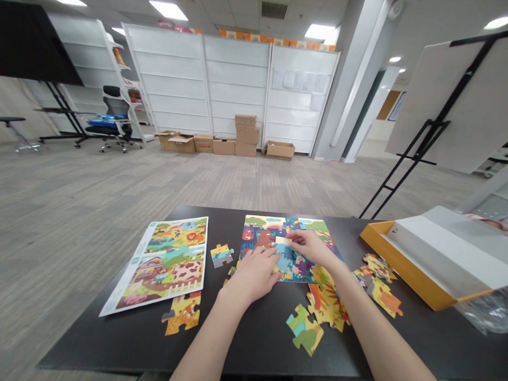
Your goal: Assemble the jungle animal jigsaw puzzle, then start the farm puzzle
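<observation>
A colourful animal puzzle (301, 267) lies on the black table (264, 348), mostly assembled. My left hand (256, 272) rests flat over its lower left part, fingers spread. Over the puzzle's middle, my right hand (310, 246) pinches the edge of a pale-topped puzzle piece (282, 242). Loose pieces surround my forearms: a green and blue piece (304, 329) near the front, yellow-orange pieces (327, 303) beside my right forearm, and one blue, yellow and grey piece (222, 256) left of the puzzle.
On the left lies a printed picture sheet (166, 265), with an orange leopard-spotted piece (183, 314) partly under it. An open yellow-edged box (419, 265) sits at the right by clear plastic wrap (491, 307). More loose pieces (380, 286) lie beside the box.
</observation>
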Action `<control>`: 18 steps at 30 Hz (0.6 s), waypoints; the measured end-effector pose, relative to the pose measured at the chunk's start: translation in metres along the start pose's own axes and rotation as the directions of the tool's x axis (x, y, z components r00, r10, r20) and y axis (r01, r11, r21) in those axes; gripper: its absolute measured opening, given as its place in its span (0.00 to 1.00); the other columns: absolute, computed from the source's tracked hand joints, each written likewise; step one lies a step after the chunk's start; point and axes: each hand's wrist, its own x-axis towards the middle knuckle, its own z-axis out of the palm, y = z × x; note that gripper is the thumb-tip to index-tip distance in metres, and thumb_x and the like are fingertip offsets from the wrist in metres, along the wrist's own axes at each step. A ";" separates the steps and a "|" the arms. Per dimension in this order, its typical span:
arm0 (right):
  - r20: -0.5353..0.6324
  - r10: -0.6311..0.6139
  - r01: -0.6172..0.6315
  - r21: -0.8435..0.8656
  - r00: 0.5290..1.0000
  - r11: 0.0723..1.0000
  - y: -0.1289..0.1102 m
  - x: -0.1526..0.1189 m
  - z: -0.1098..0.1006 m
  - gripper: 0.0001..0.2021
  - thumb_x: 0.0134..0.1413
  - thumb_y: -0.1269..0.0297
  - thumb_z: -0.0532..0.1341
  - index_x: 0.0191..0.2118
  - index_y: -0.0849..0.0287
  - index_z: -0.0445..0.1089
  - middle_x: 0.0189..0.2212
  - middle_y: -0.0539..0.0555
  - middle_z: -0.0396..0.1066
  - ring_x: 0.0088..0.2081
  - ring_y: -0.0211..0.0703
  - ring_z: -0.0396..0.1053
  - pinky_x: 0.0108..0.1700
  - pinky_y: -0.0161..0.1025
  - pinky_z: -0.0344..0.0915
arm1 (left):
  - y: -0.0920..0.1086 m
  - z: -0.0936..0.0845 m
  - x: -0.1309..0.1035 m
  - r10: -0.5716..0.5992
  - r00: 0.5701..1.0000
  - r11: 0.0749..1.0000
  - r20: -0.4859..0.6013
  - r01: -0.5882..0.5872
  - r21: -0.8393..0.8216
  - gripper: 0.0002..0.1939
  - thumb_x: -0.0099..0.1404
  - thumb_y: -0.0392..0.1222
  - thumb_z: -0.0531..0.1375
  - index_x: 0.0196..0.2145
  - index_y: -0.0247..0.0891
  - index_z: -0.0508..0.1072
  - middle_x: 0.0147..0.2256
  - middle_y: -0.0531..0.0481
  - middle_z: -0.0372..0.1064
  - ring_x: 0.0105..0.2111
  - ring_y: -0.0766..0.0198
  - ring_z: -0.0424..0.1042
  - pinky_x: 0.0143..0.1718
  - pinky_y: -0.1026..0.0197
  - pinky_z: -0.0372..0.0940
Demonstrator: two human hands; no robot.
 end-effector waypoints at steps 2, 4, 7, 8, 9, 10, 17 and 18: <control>0.005 -0.018 0.018 -0.046 1.000 0.999 -0.002 -0.001 0.001 0.11 0.52 0.65 0.64 0.41 0.61 0.77 0.35 0.56 0.79 0.35 0.45 0.75 0.41 0.42 0.73 | -0.001 0.001 0.000 0.004 1.000 1.000 0.000 -0.004 -0.001 0.20 0.70 0.46 0.57 0.57 0.39 0.71 0.62 0.44 0.66 0.61 0.49 0.64 0.62 0.45 0.60; 0.001 -0.009 0.009 -0.042 1.000 0.999 -0.002 -0.002 0.001 0.13 0.50 0.64 0.65 0.42 0.61 0.76 0.35 0.56 0.78 0.34 0.44 0.75 0.40 0.42 0.73 | -0.001 0.001 -0.001 0.011 1.000 1.000 -0.006 -0.011 -0.002 0.20 0.70 0.46 0.57 0.56 0.39 0.71 0.62 0.44 0.67 0.60 0.49 0.64 0.62 0.46 0.60; 0.001 0.058 -0.058 0.082 0.998 0.995 -0.001 -0.002 0.002 0.17 0.46 0.62 0.68 0.43 0.61 0.75 0.36 0.56 0.78 0.34 0.44 0.75 0.38 0.41 0.73 | -0.001 0.002 -0.001 0.012 1.000 1.000 -0.012 -0.012 0.010 0.19 0.70 0.46 0.57 0.55 0.39 0.72 0.62 0.44 0.66 0.60 0.48 0.65 0.61 0.46 0.61; -0.002 0.079 -0.078 0.134 0.997 0.988 -0.001 -0.002 0.002 0.18 0.45 0.61 0.69 0.43 0.61 0.75 0.36 0.56 0.78 0.34 0.44 0.76 0.38 0.40 0.73 | -0.001 0.002 -0.001 0.008 1.000 1.000 -0.013 -0.008 0.017 0.18 0.70 0.46 0.57 0.55 0.39 0.72 0.62 0.43 0.66 0.59 0.48 0.65 0.60 0.46 0.62; -0.011 0.094 -0.091 0.183 0.996 0.979 -0.001 -0.001 0.001 0.18 0.44 0.59 0.70 0.42 0.61 0.74 0.36 0.56 0.78 0.34 0.44 0.76 0.38 0.40 0.73 | 0.000 0.002 -0.001 0.005 1.000 1.000 -0.015 -0.004 0.025 0.17 0.70 0.46 0.57 0.54 0.39 0.72 0.61 0.43 0.67 0.59 0.48 0.65 0.59 0.47 0.62; -0.024 0.105 -0.097 0.226 0.994 0.969 -0.001 -0.001 -0.001 0.19 0.43 0.58 0.70 0.41 0.61 0.74 0.35 0.56 0.78 0.34 0.44 0.76 0.39 0.40 0.74 | 0.000 0.001 -0.001 0.002 1.000 0.999 -0.014 -0.001 0.032 0.17 0.70 0.45 0.57 0.54 0.39 0.72 0.60 0.42 0.67 0.59 0.48 0.66 0.59 0.47 0.62; -0.222 0.258 -0.177 0.328 0.940 0.928 0.006 0.026 -0.038 0.19 0.40 0.56 0.73 0.38 0.61 0.76 0.33 0.56 0.79 0.31 0.41 0.74 0.31 0.35 0.72 | 0.005 -0.004 -0.001 -0.015 1.000 0.999 0.018 0.014 0.041 0.16 0.70 0.45 0.57 0.53 0.37 0.72 0.56 0.40 0.70 0.58 0.47 0.67 0.58 0.46 0.63; -0.229 0.283 -0.204 0.318 0.931 0.926 0.009 0.032 -0.045 0.18 0.40 0.57 0.73 0.37 0.61 0.76 0.32 0.56 0.79 0.30 0.40 0.74 0.30 0.34 0.71 | 0.005 -0.005 -0.001 -0.015 1.000 0.999 0.019 0.014 0.034 0.16 0.70 0.45 0.57 0.53 0.37 0.72 0.56 0.40 0.70 0.58 0.47 0.67 0.58 0.46 0.63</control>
